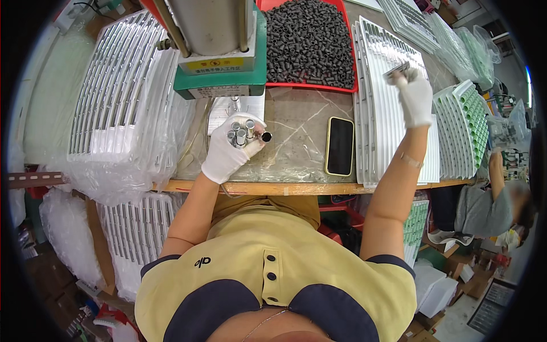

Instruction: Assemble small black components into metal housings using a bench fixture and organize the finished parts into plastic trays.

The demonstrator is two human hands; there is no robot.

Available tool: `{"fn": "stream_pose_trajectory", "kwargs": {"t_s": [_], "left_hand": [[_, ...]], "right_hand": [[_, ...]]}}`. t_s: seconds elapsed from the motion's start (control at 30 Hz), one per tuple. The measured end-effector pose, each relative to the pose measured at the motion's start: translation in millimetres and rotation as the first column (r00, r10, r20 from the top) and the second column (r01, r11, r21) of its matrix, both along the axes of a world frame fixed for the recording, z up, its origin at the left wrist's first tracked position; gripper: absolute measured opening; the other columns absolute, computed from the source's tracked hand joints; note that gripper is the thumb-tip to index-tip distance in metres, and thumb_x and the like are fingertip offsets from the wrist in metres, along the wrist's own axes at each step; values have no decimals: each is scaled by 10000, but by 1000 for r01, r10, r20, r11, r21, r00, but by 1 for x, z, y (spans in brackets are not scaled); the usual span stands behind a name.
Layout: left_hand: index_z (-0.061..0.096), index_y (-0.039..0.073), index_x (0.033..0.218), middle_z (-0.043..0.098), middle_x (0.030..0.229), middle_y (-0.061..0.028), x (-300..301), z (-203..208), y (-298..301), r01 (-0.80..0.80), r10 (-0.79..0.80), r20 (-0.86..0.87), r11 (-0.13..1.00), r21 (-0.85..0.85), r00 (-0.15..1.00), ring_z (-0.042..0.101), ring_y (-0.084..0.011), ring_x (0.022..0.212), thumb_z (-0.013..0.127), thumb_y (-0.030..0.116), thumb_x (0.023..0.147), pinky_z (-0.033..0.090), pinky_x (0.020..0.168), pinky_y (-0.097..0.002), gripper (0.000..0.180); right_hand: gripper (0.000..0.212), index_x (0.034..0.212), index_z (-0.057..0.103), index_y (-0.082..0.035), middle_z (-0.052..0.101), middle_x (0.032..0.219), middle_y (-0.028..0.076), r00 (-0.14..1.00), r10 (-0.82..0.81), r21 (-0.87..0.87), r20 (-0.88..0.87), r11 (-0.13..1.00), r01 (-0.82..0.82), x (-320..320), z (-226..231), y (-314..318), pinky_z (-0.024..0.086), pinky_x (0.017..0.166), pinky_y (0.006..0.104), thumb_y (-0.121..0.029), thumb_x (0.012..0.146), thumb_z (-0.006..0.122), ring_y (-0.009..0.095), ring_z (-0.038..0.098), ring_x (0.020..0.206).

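Note:
My left hand (228, 153), in a white glove, is closed round several short shiny chrome tubes (241, 137), their round ends facing up. One tube by the thumb shows a dark open end (266, 137). It is held just below the green press head (221, 85), over a pale plate (250, 106). Out to the right, my gloved right hand (416, 98) grips metal tubes (397, 70) between thumb and fingers; blur hides how many. Beneath it lies a white ribbed tray (376, 114) with a row of chrome tubes along its far part.
A red bin (354, 57) of small black plastic fittings (307, 43) stands beyond the press. A phone (340, 146) lies on the table near its wooden front edge (296, 189). Stacked trays of chrome tubes (117, 85) stand left, green-filled trays (464, 128) right. Another person (484, 208) sits far right.

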State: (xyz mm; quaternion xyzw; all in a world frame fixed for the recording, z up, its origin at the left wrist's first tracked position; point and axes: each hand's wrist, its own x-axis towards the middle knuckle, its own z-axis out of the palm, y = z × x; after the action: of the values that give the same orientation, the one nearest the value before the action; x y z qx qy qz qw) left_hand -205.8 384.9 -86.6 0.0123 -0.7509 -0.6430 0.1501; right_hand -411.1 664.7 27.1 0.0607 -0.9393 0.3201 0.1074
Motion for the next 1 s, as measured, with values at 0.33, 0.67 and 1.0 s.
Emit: {"fn": "stream_pose_trajectory", "kwargs": {"t_s": [0.33, 0.67, 1.0], "left_hand": [[625, 18, 859, 619, 853, -46, 24, 11, -3, -61, 61, 24, 998, -2, 998, 593, -112, 752, 750, 0, 680, 478, 688, -244, 219], [607, 4, 924, 628, 886, -83, 24, -6, -19, -184, 170, -117, 976, -118, 978, 616, -151, 766, 787, 32, 646, 487, 692, -272, 332], [646, -4, 914, 669, 820, -150, -46, 6, -72, 22, 171, 331, 862, -507, 928, 634, -249, 774, 777, 249, 669, 495, 742, -306, 376]], "right_hand": [[252, 912, 587, -41, 665, 721, 81, 806, 592, -578, -17, 651, -491, 157, -56, -120, 521, 590, 281, -66, 698, 718, 162, 660, 635], [268, 935, 607, -68, 665, 770, 109, 754, 653, -182, -73, 734, -654, 157, -84, -143, 522, 626, 321, -95, 698, 729, 237, 660, 705], [279, 923, 650, -65, 662, 780, 155, 868, 481, 58, 125, 870, -490, 95, -112, -183, 512, 687, 376, -283, 749, 664, 312, 645, 734]]}}
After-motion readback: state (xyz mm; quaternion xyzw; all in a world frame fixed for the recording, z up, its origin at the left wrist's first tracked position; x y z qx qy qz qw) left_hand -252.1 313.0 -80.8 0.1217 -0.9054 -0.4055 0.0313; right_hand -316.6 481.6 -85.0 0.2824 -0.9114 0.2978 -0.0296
